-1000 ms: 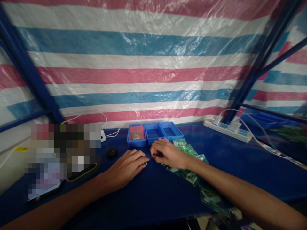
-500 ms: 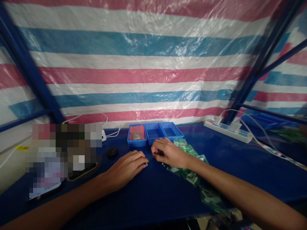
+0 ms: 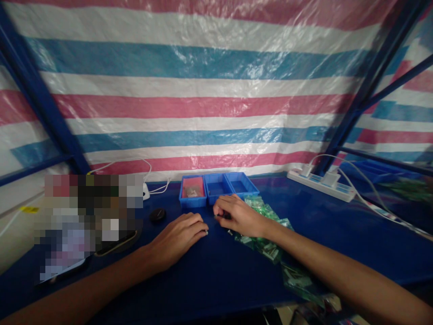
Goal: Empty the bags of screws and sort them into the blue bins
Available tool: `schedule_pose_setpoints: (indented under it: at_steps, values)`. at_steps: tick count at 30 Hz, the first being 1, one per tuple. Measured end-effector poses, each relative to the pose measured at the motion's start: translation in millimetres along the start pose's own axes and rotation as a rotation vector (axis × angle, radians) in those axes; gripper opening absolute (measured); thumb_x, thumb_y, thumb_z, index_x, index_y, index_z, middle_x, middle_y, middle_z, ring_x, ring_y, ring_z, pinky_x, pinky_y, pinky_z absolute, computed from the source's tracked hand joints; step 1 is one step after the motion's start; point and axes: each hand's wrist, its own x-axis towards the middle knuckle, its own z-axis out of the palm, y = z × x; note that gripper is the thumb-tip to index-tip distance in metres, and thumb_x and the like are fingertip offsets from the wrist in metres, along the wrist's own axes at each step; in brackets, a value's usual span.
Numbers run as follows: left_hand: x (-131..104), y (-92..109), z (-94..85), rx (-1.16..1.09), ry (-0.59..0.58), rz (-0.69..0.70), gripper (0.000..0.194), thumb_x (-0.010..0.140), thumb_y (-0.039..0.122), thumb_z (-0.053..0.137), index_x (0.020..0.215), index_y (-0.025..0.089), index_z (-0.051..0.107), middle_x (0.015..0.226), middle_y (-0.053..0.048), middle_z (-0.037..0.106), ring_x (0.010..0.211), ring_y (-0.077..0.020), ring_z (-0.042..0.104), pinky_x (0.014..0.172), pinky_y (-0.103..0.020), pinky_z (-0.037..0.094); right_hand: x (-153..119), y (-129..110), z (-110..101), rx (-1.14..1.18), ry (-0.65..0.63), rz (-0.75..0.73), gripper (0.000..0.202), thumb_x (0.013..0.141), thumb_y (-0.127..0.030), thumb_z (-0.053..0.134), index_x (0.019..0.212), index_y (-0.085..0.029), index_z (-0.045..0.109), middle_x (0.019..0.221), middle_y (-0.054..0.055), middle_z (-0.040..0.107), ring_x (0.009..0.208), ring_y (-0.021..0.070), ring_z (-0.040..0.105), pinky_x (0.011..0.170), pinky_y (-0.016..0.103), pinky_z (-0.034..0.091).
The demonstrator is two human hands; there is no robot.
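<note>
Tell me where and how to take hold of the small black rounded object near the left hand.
Come down from above and pinch opposite sides of the black object between thumb and finger. It lies low on the blue table, rounded, with no handle showing, so its sides look like the best grip. The left hand doesn't touch it.

At the centre of the frame, three bins [image 3: 192,203] stand side by side on the table [image 3: 216,280], before the sheet [image 3: 203,108], with a packet [image 3: 193,191] in the leftmost. Bags [image 3: 267,230] spread from just beside the rightmost bin toward the lower right; the power strip [image 3: 321,186] lies farther right, and the round case [image 3: 157,215] sits left of the bins.
</note>
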Motion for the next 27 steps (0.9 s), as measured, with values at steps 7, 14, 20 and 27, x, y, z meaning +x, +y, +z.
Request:
schedule_pose_setpoints:
  at_steps: [7, 14, 20, 27]
  values:
    - [-0.7, 1.5, -1.0, -0.014, -0.011, 0.001, 0.029, 0.114, 0.031, 0.043, 0.116, 0.022, 0.071, 0.106, -0.003, 0.067, 0.100, -0.0208, 0.062, 0.091, -0.034, 0.048, 0.3, -0.9, -1.2, -0.004, -0.004, -0.012, 0.011, 0.095, -0.011, 0.066, 0.097, -0.020, 0.060, 0.095, 0.003, 0.067, 0.089, 0.0205, 0.062, 0.086, 0.034, 0.038]
    - [-1.0, 1.9, -1.2, 0.002, -0.010, 0.005, 0.031, 0.113, 0.031, 0.043, 0.117, 0.021, 0.071, 0.106, -0.004, 0.065, 0.100, -0.0219, 0.059, 0.090, -0.035, 0.047, -0.1, -1.2, -2.5, 0.017, 0.019, -0.006, 0.010, 0.096, -0.012, 0.064, 0.099, -0.021, 0.060, 0.094, 0.001, 0.065, 0.086, 0.0191, 0.061, 0.085, 0.034, 0.041]
    - [-2.0, 0.4, -0.7, 0.026, 0.003, 0.029, 0.028, 0.113, 0.030, 0.044, 0.117, 0.022, 0.071, 0.104, -0.004, 0.064, 0.098, -0.0220, 0.057, 0.087, -0.034, 0.044, -1.3, -1.6, -7.2, 0.127, 0.108, 0.032, 0.012, 0.095, -0.012, 0.059, 0.099, -0.022, 0.055, 0.091, 0.000, 0.060, 0.077, 0.0165, 0.057, 0.070, 0.028, 0.043]
    - [-2.2, -0.1, -1.1, 0.003, 0.017, 0.040, 0.031, 0.115, 0.031, 0.041, 0.118, 0.023, 0.070, 0.106, -0.003, 0.066, 0.099, -0.0210, 0.058, 0.088, -0.034, 0.042, 0.4, -1.2, -7.5, 0.238, 0.260, 0.157, 0.009, 0.091, -0.016, 0.061, 0.092, -0.023, 0.056, 0.079, -0.003, 0.058, 0.069, 0.0138, 0.057, 0.061, 0.026, 0.042]
